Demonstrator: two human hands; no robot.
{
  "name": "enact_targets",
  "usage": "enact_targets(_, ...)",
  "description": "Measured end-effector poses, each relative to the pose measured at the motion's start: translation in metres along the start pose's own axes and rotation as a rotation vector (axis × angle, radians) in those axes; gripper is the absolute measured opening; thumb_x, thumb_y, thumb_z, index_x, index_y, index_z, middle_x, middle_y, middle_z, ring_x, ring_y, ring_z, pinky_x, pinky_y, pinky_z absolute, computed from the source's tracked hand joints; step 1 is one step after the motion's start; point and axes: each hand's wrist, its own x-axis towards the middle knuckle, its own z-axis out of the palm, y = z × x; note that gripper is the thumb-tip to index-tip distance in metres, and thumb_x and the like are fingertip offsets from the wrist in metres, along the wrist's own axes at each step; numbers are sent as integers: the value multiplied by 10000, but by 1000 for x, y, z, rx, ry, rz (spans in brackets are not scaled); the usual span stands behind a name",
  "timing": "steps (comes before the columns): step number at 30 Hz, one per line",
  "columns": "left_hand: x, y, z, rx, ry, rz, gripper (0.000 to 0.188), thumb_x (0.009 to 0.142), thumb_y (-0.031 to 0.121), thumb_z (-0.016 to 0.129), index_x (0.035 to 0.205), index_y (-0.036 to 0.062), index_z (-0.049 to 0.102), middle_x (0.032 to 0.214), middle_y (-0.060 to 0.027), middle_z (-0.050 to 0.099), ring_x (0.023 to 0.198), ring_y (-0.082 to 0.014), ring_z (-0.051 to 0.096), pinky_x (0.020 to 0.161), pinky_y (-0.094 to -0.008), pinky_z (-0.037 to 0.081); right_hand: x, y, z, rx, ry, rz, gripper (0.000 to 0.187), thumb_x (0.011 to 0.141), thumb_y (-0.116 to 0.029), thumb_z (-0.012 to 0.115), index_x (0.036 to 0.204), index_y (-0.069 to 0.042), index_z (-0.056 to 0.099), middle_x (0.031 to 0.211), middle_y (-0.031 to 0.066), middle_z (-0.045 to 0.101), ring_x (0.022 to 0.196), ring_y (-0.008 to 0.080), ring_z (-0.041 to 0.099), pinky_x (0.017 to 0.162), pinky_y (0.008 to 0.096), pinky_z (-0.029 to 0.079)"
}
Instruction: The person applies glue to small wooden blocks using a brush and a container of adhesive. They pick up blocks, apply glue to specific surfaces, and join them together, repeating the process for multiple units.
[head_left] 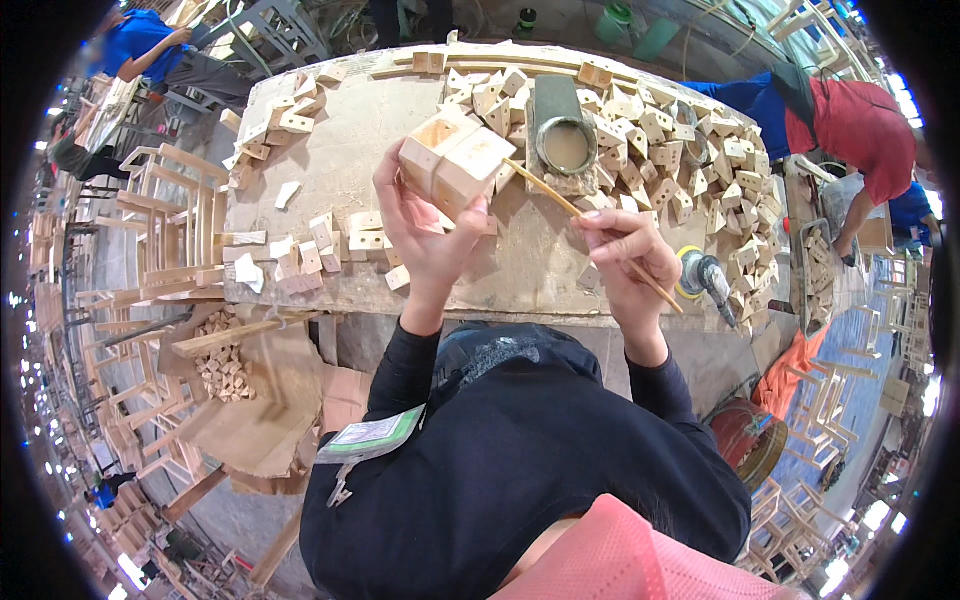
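Note:
My left hand (425,228) is raised over the workbench, fingers closed around a pair of pale wooden blocks (440,140) pressed side by side. A thin wooden stick (548,190) is pinched in my right hand (630,255). Its far tip meets the right side of the blocks, though I cannot tell whether it touches them. Beyond the stick stands a dark, crusted container (556,100) with beige liquid (566,147) in its round opening.
Drilled wooden blocks (690,150) lie heaped across the workbench (350,110)'s right side. Smaller groups of blocks (320,245) sit at the left. A round power tool (705,275) rests near the right front edge. Chair frames (165,215) stand left; a co-worker in red (855,130) bends at the right.

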Motion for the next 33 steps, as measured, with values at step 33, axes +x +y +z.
enact_targets(33,166,-304,-124,264,101,-493,318,860,107,650,1160,0,637,997,-71,670,898,-113,625,821,-244,504,-38,32,-2,-70,357,604,115,867,90,632,851,-6,573,1070,198,666,958,234,671,837,325,546)
